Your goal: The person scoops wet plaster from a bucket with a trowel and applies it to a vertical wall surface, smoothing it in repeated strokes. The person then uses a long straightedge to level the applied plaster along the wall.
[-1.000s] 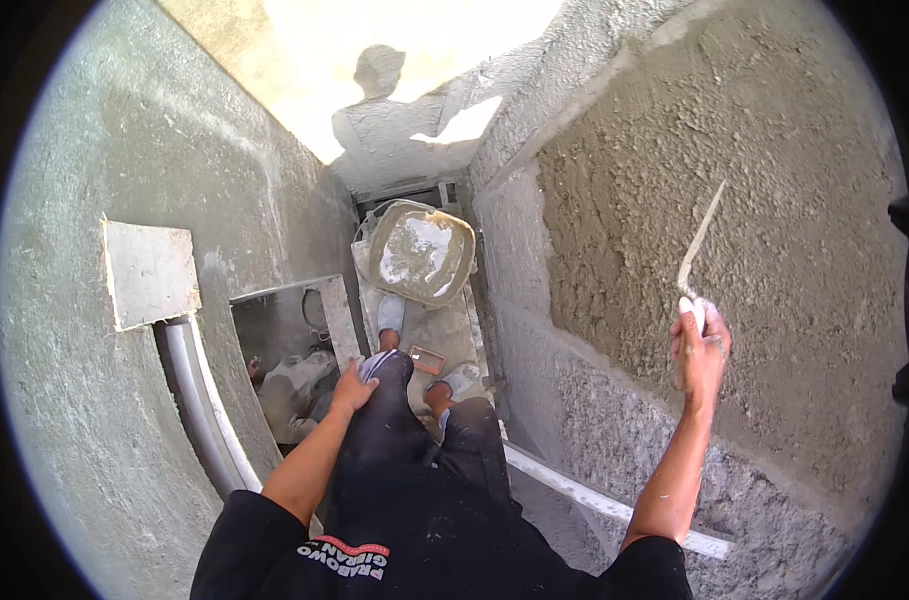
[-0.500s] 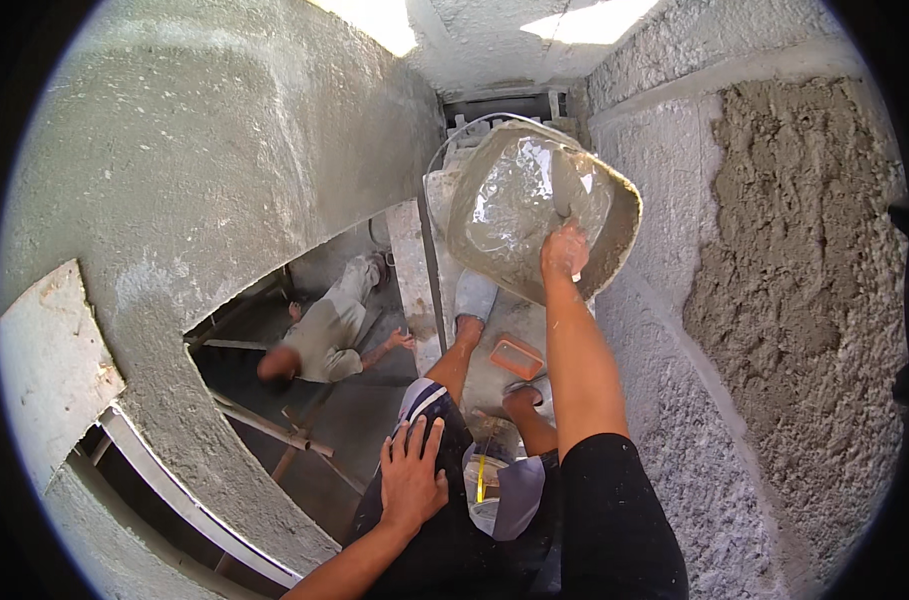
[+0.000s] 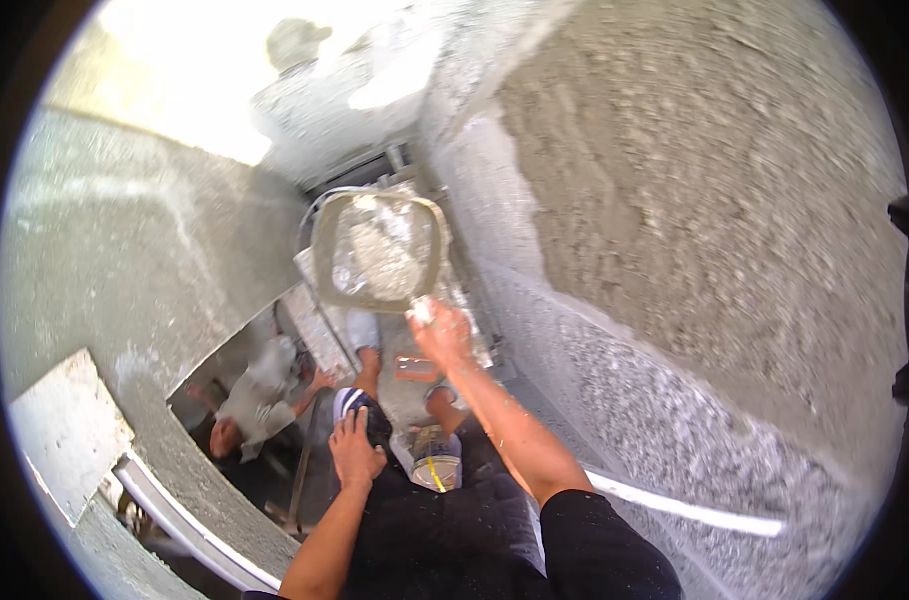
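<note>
My right hand [image 3: 440,332] grips the pale handle of a trowel [image 3: 384,255] at the near rim of a squarish bucket [image 3: 326,280]; its blade, heaped with wet grey mortar, is over the bucket's watery contents. My left hand [image 3: 357,448] rests open, fingers spread, on my knee. An orange rectangular object [image 3: 415,368] lies on the platform by my feet. Between my legs stands a can [image 3: 440,448] with something yellow at it, too blurred to make out.
Below an opening on the left is a co-worker [image 3: 249,400]. A square board [image 3: 69,425] sits at the left edge above a curved strip. A rough mortar patch [image 3: 694,220] covers the right wall. A white strip [image 3: 694,510] runs low along it.
My right hand went from the right wall down into the bucket, and now has the trowel at the near rim with mortar on it. My left hand stays on my leg. The view swung.
</note>
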The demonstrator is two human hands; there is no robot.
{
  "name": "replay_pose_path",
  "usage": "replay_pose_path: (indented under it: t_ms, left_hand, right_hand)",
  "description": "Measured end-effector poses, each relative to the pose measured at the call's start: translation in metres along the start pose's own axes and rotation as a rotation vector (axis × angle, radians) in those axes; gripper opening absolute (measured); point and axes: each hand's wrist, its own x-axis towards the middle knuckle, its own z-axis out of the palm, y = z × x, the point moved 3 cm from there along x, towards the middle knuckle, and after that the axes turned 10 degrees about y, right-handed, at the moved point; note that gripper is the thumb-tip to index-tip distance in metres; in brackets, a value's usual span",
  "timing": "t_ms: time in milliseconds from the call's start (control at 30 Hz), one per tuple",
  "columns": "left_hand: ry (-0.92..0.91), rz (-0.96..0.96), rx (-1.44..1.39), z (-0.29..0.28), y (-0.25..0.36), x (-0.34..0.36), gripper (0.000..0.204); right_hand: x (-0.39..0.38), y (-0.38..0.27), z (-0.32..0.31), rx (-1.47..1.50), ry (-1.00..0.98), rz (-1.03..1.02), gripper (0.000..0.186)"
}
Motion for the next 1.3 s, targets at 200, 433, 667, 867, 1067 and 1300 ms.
replay_pose_path:
  t_ms: [200,433,667,867,1067,1300]
  left_hand:
    - [0.052,-0.092,-0.402,0.005,-0.009,0.004,0.073]
    - [0.075,-0.125,-0.501,-0.005,-0.043,-0.015,0.054]
    - [0.033,-0.172,-0.46,-0.023,-0.031,-0.063,0.05]
    - [-0.038,-0.181,-0.243,-0.047,-0.005,-0.061,0.076]
    - [-0.302,0.004,0.002,-0.025,0.013,-0.038,0.104]
    - [-0.177,-0.018,-0.005,-0.024,-0.019,0.011,0.094]
  right_hand:
    - [-0.087,-0.07,-0.279,-0.167,0.094,-0.229,0.04]
    - [-0.184,-0.057,-0.498,0.106,-0.118,-0.251,0.037]
    - [-0.169,-0.017,-0.698,0.212,0.421,0.433,0.026]
    - [-0.256,-0.036,-0.699,0.103,0.901,0.183,0.034]
    - [-0.115,0.023,-0.312,-0.07,0.054,0.201,0.041]
    - [0.05,0.091,0.125,-0.461,-0.331,0.04,0.035]
